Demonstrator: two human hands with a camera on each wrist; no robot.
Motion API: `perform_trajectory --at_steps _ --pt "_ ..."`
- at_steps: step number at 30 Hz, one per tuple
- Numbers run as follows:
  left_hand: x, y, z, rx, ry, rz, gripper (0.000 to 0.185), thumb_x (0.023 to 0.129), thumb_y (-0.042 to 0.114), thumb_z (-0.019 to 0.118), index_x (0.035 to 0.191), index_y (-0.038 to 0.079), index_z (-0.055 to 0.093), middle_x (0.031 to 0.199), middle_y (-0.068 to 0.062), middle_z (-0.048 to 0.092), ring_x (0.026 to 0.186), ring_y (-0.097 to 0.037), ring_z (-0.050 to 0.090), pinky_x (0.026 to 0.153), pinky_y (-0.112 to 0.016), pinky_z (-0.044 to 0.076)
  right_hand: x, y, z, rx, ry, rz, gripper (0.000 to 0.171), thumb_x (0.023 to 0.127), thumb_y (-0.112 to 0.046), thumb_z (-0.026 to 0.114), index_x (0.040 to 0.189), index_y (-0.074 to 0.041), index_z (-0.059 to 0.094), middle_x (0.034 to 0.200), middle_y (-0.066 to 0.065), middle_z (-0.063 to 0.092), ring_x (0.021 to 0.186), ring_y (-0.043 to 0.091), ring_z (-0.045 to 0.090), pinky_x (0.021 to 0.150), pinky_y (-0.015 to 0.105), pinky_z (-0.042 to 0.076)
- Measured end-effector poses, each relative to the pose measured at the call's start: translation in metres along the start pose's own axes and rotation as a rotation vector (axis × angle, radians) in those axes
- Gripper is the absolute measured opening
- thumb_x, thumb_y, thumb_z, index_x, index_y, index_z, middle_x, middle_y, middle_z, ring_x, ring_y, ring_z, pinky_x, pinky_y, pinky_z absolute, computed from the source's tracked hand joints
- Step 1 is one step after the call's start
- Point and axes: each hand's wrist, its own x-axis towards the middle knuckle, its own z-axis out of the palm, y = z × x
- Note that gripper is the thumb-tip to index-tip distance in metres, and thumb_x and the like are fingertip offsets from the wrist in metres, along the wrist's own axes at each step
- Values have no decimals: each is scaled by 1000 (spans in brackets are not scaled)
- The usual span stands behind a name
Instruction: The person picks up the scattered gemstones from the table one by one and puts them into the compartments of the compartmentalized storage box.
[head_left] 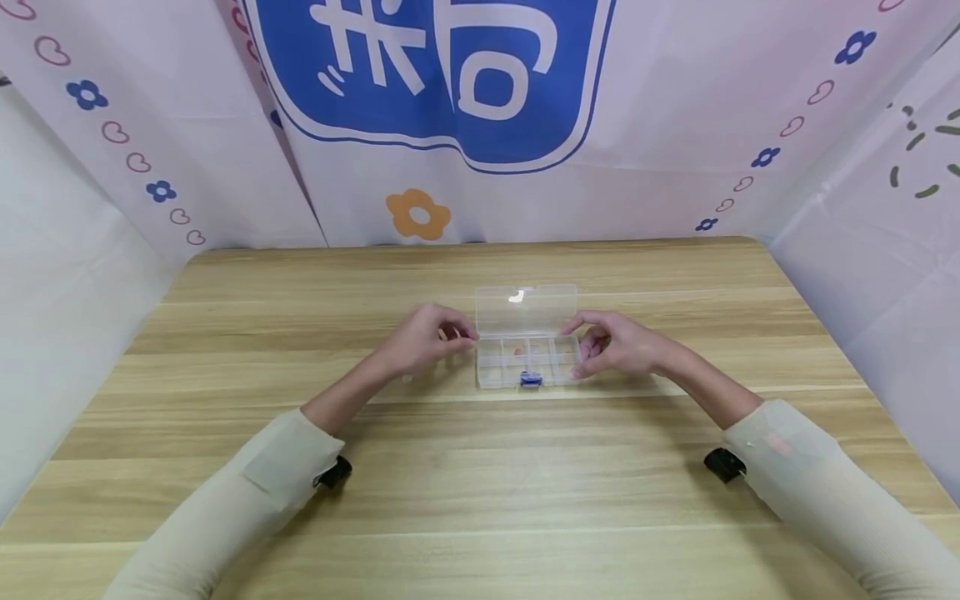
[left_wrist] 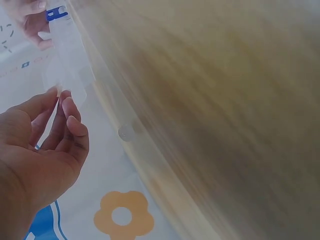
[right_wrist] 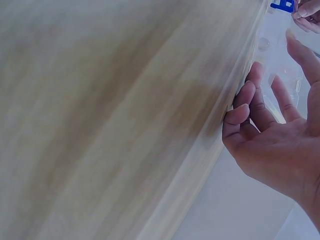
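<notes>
A clear plastic compartment box (head_left: pixel 491 377) lies on the table with its transparent lid (head_left: pixel 525 312) raised at the back and a blue latch (head_left: pixel 531 379) at the front. My left hand (head_left: pixel 431 340) pinches the box's left edge near the hinge, thumb and fingertips together in the left wrist view. At the right end my right hand (head_left: pixel 618 343) holds the box, thumb at the front corner and index finger by the lid's lower corner. Its other fingers are bent beside the box wall. A small orange-red spot (head_left: pixel 517 352) shows in a back compartment.
A small clear round piece (head_left: pixel 407 378) sits on the wood-grain table (head_left: pixel 480 483), left of the box and below my left hand. Behind the table's far edge hangs a white cloth (head_left: pixel 660 200) with printed flowers. Dark wrist devices (head_left: pixel 724 465) hang below both sleeves.
</notes>
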Motion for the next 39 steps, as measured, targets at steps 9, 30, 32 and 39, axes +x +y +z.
perform_trajectory --at_steps 9,30,32,39 --pt "7 3 3 -8 -9 -4 7 95 0 72 99 -3 77 93 -11 76 82 -20 66 68 -24 52 0 0 0 -6 -1 -5 58 82 2 84 133 8 57 81 8 63 76 17 57 70 24 50" --pt "16 8 9 6 -14 -45 5 93 -2 75 97 -3 78 91 -10 76 78 -18 63 68 -24 50 -1 0 0 -6 -4 -7 58 82 2 84 133 8 56 81 8 63 76 17 57 71 24 50" --pt "17 9 9 7 -15 -42 5 93 -1 75 97 -3 78 91 -11 76 78 -18 63 69 -24 50 -1 0 0 -7 -3 -6 58 83 2 84 133 8 56 81 8 63 76 18 57 71 24 50" --pt "17 8 8 15 -20 -19 8 93 -1 74 100 -4 77 94 -12 76 78 -18 64 67 -24 51 -1 0 0 -6 -3 -8 58 83 2 84 133 8 56 81 8 63 76 17 57 71 23 49"
